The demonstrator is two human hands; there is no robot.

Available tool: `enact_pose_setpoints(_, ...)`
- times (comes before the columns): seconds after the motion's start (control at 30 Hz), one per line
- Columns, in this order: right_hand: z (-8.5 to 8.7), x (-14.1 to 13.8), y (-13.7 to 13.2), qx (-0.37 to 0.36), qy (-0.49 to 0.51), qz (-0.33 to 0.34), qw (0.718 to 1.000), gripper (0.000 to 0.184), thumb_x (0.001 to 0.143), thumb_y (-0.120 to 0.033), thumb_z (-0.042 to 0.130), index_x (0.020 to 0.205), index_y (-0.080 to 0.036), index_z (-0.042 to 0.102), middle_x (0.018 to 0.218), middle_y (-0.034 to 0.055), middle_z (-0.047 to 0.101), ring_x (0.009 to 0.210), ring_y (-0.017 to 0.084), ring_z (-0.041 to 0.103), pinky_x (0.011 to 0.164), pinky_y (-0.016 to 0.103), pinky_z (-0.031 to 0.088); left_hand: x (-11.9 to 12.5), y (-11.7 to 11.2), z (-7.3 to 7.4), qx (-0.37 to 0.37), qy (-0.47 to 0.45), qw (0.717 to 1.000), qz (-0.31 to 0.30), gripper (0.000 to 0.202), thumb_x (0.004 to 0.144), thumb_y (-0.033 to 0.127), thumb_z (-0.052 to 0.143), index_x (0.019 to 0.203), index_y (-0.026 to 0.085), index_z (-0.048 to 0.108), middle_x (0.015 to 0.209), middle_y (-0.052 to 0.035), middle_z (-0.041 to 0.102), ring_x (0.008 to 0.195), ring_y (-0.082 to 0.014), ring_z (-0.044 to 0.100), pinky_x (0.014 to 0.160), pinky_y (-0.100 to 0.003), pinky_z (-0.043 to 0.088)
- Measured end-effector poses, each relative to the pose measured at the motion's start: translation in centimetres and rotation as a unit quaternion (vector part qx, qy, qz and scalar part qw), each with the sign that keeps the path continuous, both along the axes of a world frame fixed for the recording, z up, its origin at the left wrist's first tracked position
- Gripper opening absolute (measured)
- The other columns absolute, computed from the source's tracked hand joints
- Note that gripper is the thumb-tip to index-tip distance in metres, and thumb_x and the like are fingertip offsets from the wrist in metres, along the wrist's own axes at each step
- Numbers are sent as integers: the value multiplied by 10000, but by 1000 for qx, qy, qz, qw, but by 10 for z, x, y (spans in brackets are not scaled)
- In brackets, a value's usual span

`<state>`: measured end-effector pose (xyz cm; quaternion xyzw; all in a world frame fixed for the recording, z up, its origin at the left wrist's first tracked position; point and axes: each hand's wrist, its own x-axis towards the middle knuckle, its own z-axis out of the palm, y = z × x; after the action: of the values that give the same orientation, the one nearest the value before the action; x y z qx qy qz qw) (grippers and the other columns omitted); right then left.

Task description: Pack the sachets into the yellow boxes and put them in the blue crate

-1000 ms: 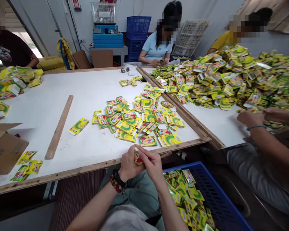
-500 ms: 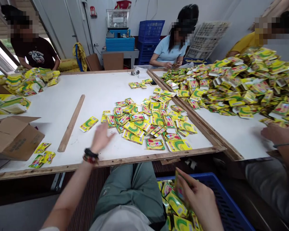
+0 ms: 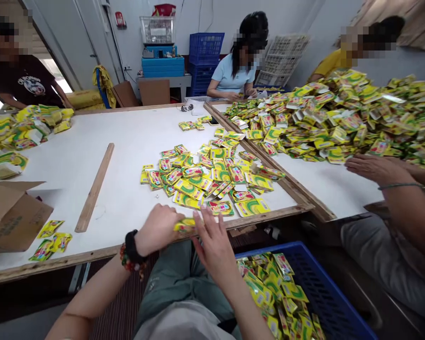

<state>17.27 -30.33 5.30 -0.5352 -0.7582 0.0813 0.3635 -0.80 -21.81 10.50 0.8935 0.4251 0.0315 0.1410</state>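
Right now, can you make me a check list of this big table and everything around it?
surface: white table top with a wooden edge.
job's things: yellow-green packets scattered on it, a big heap on the next table, more in a blue crate.
clutter: loose wooden strip, cardboard box.
grippers: left hand holds a packet; right hand open beside it.
cables: thin wires on the back wall.
surroundings: stacked blue crates, co-worker in a light blue shirt, another co-worker's hand by the heap.
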Motion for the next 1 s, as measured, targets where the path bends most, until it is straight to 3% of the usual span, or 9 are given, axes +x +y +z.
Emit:
enact_pose_setpoints(0.1,-7,-5,9,-70,129,11,989,496,907,-137,429,1391,-236,465,1239,110,653,1126,247,615,1007,447,448,26,-16,-17,2,-202,979,36,399,773,282,660,1162,233,593,1089,-83,647,949,-243,622,857,-371,479)
enact_pose_setpoints(0.2,-25,-4,12,-134,344,-29,929,390,864,-231,513,1246,-227,594,1123,77,704,1007,234,653,865,356,531,46,-24,-48,-12,-371,920,129,781,752,413,692,1400,204,308,1368,-147,462,1078,-245,580,896,-385,493)
enact_pose_setpoints(0.3,-38,-4,9,-181,514,-26,838,438,709,-239,623,1145,-243,663,1113,45,711,1047,249,638,930,382,502,67,-36,-79,-31,-415,896,154,721,789,427,633,1375,167,302,1319,-164,504,1161,-277,546,950,-422,469)
enact_pose_setpoints(0.4,-37,-1,7,-227,621,5,750,410,639,-288,638,1037,-239,721,1069,49,730,1025,276,653,934,421,499,83,-46,-97,-18,-414,884,216,683,790,386,609,1361,187,291,1239,-144,572,1061,-282,610,876,-424,503)
enact_pose_setpoints(0.53,-28,-1,13,-247,670,-26,699,295,733,-432,623,853,-200,762,905,67,760,878,269,689,828,408,544,91,-49,-112,30,-417,884,210,749,738,360,653,1357,198,263,1264,-150,569,1043,-280,637,836,-400,527)
enact_pose_setpoints(0.7,-21,0,19,-225,658,-103,711,230,644,-331,739,837,-210,775,835,13,768,779,221,694,770,340,557,90,-49,-123,100,-433,887,128,559,720,268,642,1206,230,369,1227,-116,596,1048,-249,644,822,-377,541)
enact_pose_setpoints(0.8,-16,7,14,-220,576,-63,785,310,687,-329,721,975,-228,768,945,16,770,896,255,693,856,394,536,88,-48,-119,94,-454,880,106,590,718,276,639,1223,215,340,1299,-149,541,1148,-259,591,884,-407,525)
enact_pose_setpoints(0.9,-12,14,9,-198,465,-35,862,318,730,-356,708,1026,-247,753,1003,26,760,937,288,691,877,440,526,86,-46,-112,24,-435,893,114,623,721,322,646,1253,196,346,1250,-140,576,1115,-265,608,892,-421,522)
enact_pose_setpoints(1.0,-10,15,11,-166,427,-62,887,274,762,-349,684,1011,-259,753,1009,19,755,906,285,707,856,436,537,87,-45,-109,-18,-399,909,123,514,722,352,637,1161,204,415,1029,-90,665,880,-260,682,721,-385,551)
